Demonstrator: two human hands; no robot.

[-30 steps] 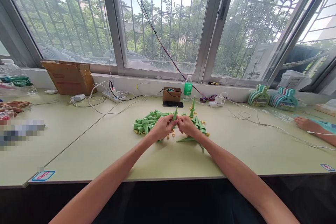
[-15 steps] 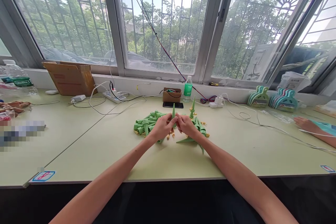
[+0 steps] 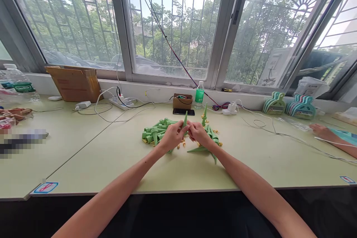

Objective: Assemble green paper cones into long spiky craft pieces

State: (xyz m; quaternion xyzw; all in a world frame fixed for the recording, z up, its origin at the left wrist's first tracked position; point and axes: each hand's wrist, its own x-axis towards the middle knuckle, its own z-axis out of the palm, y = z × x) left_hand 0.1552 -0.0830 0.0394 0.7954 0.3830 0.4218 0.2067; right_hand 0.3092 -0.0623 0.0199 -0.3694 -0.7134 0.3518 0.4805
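Observation:
My left hand (image 3: 171,136) and my right hand (image 3: 198,133) meet over the pale green table (image 3: 117,156), fingers pinched together on one green plastic spike (image 3: 185,120) that points up between them. Left of my hands lies a pile of green cone parts (image 3: 155,131). On the right lie several finished green spikes (image 3: 209,134), one standing upright (image 3: 205,113). Small yellow pieces (image 3: 182,143) are scattered under my hands.
Behind the pile sit a black phone (image 3: 183,111), a small brown box (image 3: 182,101) and a green-labelled bottle (image 3: 199,94). A power strip with white cables (image 3: 122,102) and a cardboard box (image 3: 73,81) are back left. Another person's hand (image 3: 323,131) rests far right.
The spike between my hands has tilted slightly to the right; both hands stay in the same place, still pinched on it.

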